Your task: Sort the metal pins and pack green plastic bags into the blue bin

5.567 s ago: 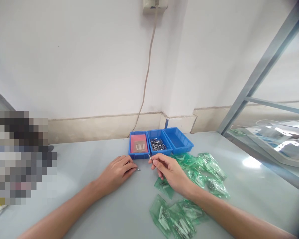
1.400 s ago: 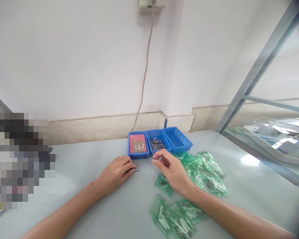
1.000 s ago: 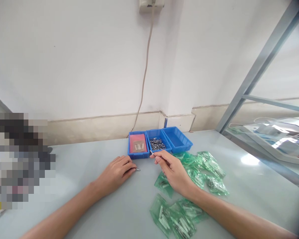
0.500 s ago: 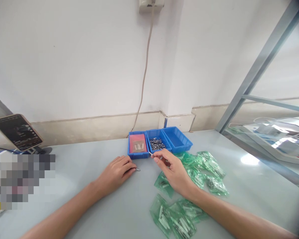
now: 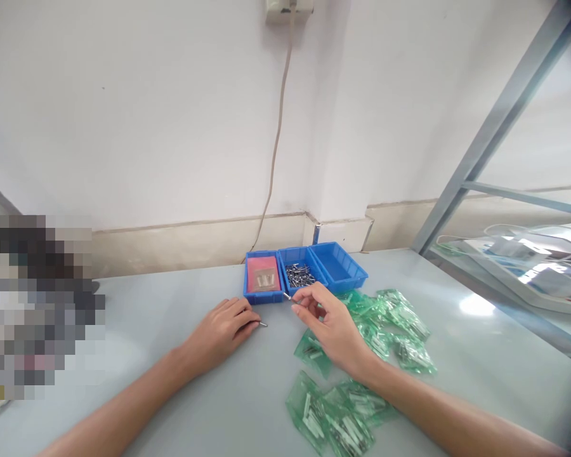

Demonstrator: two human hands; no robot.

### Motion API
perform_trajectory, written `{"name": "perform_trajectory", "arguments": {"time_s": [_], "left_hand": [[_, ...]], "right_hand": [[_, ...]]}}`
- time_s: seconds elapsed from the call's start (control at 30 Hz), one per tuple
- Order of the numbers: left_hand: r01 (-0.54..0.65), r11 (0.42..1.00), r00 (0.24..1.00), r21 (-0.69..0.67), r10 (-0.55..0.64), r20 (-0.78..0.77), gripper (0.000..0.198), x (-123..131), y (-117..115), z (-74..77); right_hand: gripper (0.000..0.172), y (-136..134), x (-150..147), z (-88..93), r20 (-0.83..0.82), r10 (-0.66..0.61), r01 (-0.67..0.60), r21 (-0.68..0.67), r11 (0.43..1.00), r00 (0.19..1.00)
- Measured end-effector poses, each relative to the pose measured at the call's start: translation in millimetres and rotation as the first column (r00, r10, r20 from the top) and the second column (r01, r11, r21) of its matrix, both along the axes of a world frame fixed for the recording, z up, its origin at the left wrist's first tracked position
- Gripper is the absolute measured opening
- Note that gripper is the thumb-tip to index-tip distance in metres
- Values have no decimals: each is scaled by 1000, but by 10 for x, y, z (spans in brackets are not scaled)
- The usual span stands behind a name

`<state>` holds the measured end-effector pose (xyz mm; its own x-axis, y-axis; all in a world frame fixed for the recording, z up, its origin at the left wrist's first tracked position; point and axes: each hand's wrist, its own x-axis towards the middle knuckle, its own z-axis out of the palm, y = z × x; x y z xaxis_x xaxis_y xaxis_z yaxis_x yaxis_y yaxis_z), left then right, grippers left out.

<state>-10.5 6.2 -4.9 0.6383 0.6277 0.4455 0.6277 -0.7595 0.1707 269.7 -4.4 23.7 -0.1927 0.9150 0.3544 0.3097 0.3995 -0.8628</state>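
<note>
My left hand [image 5: 233, 327] rests on the table, its thumb and forefinger closed on a small metal pin [image 5: 263, 324] whose tip sticks out. My right hand [image 5: 330, 324] pinches a second slim metal pin [image 5: 287, 296] by the front corner of the blue bins. A pile of similar metal pins [image 5: 299, 275] lies in the middle blue bin [image 5: 320, 275]. Left of it, a blue bin [image 5: 262, 298] holds a pink sheet [image 5: 261, 263] with a small clear bag of light pieces [image 5: 265, 279] on top. The right blue bin [image 5: 337, 263] shows a bare floor.
Green plastic bags [image 5: 385, 320] of pins lie right of and beneath my right forearm, with more green bags [image 5: 333, 419] nearer me. A cable [image 5: 280, 120] hangs down the wall behind the bins. A metal frame [image 5: 461, 184] stands at right. The left edge is pixelated.
My right hand has barely shifted, and the pin in it points slightly more to the left. My left hand stays still. The phone at left is now covered by the pixelated patch.
</note>
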Motion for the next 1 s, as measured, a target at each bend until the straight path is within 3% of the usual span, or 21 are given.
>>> {"name": "perform_trajectory", "arguments": {"time_s": [0.43,0.73,1.0], "left_hand": [[-1,1000,1000,10,1,7,17,-1,-4,9],[-10,1000,1000,-6,10,-9,17,-4,-8,11],[-3,1000,1000,-9,3,0,18,-6,0,1]], "right_hand": [[3,-14,-1,25,3,23,-23,3,1000,1000],[19,-9,7,14,30,13,-13,15,1000,999],[28,4,32,-68,-14,34,-35,-62,997,999]]}}
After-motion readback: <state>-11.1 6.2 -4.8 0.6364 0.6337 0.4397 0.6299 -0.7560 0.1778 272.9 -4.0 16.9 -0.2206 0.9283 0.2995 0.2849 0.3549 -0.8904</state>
